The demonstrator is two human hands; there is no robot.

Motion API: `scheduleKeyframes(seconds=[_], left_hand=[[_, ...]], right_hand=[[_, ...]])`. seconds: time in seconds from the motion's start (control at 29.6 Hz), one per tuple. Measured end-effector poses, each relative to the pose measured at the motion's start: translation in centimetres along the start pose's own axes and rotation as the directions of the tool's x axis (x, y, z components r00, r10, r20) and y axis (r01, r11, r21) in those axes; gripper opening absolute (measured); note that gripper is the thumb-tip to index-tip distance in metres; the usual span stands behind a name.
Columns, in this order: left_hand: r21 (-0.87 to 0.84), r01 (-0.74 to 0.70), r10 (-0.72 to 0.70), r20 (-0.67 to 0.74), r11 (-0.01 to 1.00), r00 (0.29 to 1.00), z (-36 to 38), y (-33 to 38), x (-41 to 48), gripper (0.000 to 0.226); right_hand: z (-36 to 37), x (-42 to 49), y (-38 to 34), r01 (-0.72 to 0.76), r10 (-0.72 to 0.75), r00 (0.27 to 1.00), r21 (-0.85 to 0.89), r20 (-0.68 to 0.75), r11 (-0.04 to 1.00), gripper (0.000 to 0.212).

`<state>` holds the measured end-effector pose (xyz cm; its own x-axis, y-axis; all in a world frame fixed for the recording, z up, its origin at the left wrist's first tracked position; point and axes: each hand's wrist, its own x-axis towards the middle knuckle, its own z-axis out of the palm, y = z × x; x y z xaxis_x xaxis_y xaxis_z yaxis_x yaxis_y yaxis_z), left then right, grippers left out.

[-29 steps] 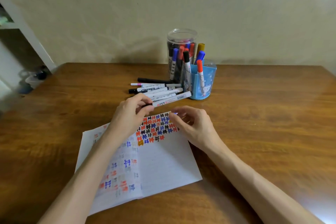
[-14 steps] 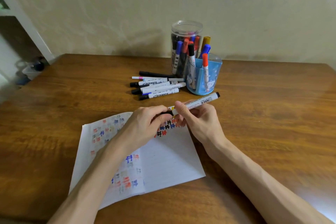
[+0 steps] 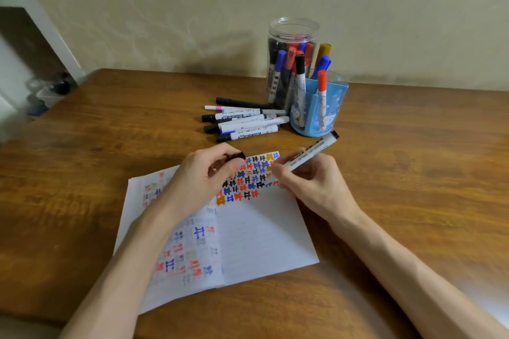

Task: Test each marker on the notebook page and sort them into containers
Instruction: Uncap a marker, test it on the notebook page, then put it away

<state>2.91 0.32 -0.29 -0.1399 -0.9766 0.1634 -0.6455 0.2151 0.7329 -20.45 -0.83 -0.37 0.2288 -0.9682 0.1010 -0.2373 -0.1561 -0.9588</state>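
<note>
Markers mostly look sorted already, going by the notebook point(image 3: 264, 239) on the tabletop point(image 3: 413, 173), whose top rows are packed with test marks. Clear jar point(image 3: 293, 44) at the back is stuffed with markers, blue cup point(image 3: 330, 115) in front holds a handful. Loose pile point(image 3: 242, 121) of about six waits beside the cup. Right hand point(image 3: 311, 181) pinches an uncapped marker point(image 3: 308, 155) over the page, left hand point(image 3: 203, 179) pinches its black cap point(image 3: 237, 156).

White-barrelled marker point(image 3: 308, 154), uncapped, tilted over open white notebook page point(image 3: 264, 231); black cap point(image 3: 237, 156) apart; clear jar point(image 3: 292, 36), blue cup point(image 3: 334, 107) behind.
</note>
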Motion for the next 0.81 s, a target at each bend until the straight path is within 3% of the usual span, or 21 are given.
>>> scheduleKeyframes(seconds=[0.13, 0.34, 0.81], left_hand=[[-0.004, 0.006, -0.006, 0.024, 1.0, 1.0, 0.3, -0.1, -0.4, 0.029], [0.099, -0.031, 0.029, 0.018, 0.995, 0.999, 0.8, -0.8, -0.8, 0.03], [0.154, -0.032, 0.029, 0.016, 0.988, 0.999, 0.8, -1.4, -1.0, 0.031]], right_hand=[[1.1, -0.1, 0.8, 0.031, -0.031, 0.999, -0.048, 0.007, 0.998, 0.006], [1.8, -0.2, 1.8, 0.082, -0.086, 0.996, -0.132, -0.028, 0.988, 0.01], [2.2, 0.0, 1.9, 0.086, -0.091, 0.996, -0.164, -0.023, 0.983, 0.01]])
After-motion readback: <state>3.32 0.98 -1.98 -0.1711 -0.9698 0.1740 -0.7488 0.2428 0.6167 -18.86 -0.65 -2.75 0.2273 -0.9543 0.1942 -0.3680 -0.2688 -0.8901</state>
